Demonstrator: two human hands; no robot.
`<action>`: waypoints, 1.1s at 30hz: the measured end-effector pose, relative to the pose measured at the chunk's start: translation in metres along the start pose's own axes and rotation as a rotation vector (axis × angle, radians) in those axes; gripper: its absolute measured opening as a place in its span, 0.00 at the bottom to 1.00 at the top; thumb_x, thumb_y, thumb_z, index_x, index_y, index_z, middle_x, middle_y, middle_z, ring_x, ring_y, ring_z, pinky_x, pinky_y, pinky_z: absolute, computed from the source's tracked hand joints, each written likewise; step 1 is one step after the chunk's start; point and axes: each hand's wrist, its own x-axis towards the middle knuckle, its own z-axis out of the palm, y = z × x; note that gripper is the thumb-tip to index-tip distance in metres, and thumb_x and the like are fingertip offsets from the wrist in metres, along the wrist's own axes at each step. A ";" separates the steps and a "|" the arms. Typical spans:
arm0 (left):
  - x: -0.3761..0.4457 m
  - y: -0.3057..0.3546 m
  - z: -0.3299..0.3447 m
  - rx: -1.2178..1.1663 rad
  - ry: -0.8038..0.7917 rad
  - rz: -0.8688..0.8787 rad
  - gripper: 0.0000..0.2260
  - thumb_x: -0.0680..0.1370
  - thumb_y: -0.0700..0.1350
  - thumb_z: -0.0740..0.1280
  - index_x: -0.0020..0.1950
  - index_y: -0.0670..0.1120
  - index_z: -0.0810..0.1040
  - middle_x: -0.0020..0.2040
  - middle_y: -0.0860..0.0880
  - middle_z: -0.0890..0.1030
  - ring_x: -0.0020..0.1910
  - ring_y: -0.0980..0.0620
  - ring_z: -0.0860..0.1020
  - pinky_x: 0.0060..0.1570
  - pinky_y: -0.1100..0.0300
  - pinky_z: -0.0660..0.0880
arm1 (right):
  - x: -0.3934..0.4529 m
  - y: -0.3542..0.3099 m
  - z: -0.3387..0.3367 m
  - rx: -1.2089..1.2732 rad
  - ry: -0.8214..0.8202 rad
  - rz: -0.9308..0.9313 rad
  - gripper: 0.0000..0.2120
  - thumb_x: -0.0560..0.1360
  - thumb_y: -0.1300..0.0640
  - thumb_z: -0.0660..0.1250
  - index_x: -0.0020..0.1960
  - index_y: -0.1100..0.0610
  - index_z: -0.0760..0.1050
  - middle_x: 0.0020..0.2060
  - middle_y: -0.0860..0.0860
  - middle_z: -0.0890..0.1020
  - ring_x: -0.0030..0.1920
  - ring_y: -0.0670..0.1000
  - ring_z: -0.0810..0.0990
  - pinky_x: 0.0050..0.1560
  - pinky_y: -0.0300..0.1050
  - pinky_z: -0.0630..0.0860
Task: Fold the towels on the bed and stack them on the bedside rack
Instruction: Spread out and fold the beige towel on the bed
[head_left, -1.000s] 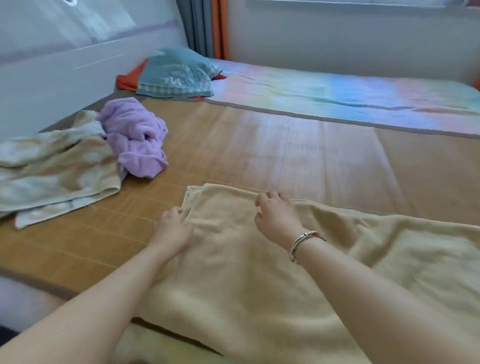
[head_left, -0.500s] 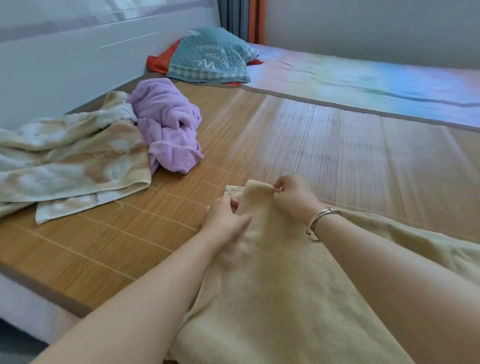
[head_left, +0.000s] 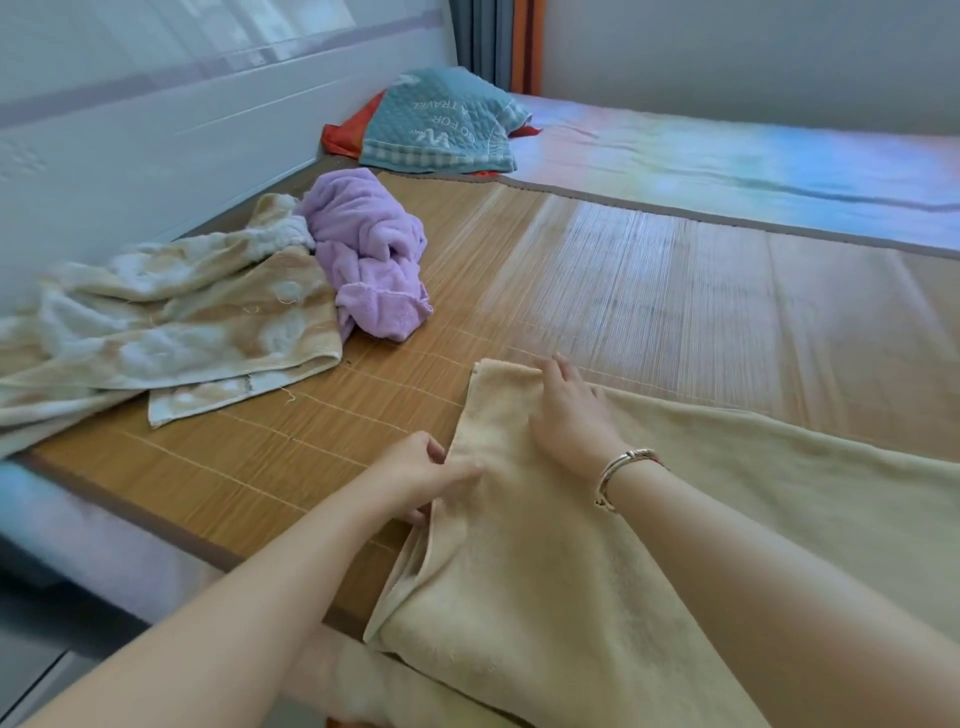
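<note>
On the bamboo mat (head_left: 649, 291), near its front edge, lies the cream towel (head_left: 545, 571), folded over on itself, with a doubled edge along its left side. Left hand (head_left: 421, 475) pinches that doubled left edge about midway, thumb on top, fingers curled under the fabric. Right hand (head_left: 569, 410) rests flat on the towel's far-left corner, fingers spread and straight, pressing down; silver bracelet (head_left: 621, 475) on that wrist. Towel runs right, cut off by the frame edge; its near end hangs over the mattress edge, and both forearms cover part of it. Left fingertips are hidden under the fold, so can't tell how many layers they hold. Well apart to the left: crumpled beige-and-white patterned towel (head_left: 171, 322), with a bunched lilac towel (head_left: 371, 254) touching it. Teal quilted pillow (head_left: 441, 124) at the headboard (head_left: 156, 130). Pastel sheet (head_left: 753, 161) beyond the mat. Bedside rack not visible.
</note>
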 end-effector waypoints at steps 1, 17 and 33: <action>-0.013 -0.002 -0.001 0.048 -0.027 0.001 0.23 0.71 0.60 0.72 0.56 0.48 0.70 0.54 0.49 0.77 0.51 0.51 0.78 0.39 0.59 0.79 | -0.015 0.000 -0.006 0.021 -0.005 -0.013 0.29 0.76 0.62 0.59 0.75 0.53 0.55 0.77 0.53 0.53 0.76 0.55 0.56 0.74 0.54 0.55; -0.112 -0.066 0.010 -0.030 0.184 -0.046 0.06 0.72 0.36 0.61 0.43 0.46 0.74 0.44 0.48 0.77 0.48 0.46 0.74 0.48 0.55 0.72 | -0.168 0.009 -0.035 0.028 -0.172 0.006 0.21 0.78 0.51 0.59 0.70 0.52 0.62 0.71 0.50 0.63 0.62 0.56 0.73 0.64 0.53 0.69; -0.156 0.021 0.128 0.866 -0.102 0.621 0.37 0.73 0.47 0.64 0.78 0.58 0.48 0.79 0.56 0.46 0.78 0.51 0.45 0.76 0.49 0.47 | -0.315 0.139 -0.090 -0.074 -0.191 0.130 0.33 0.70 0.50 0.63 0.73 0.50 0.58 0.73 0.48 0.62 0.76 0.50 0.55 0.73 0.48 0.55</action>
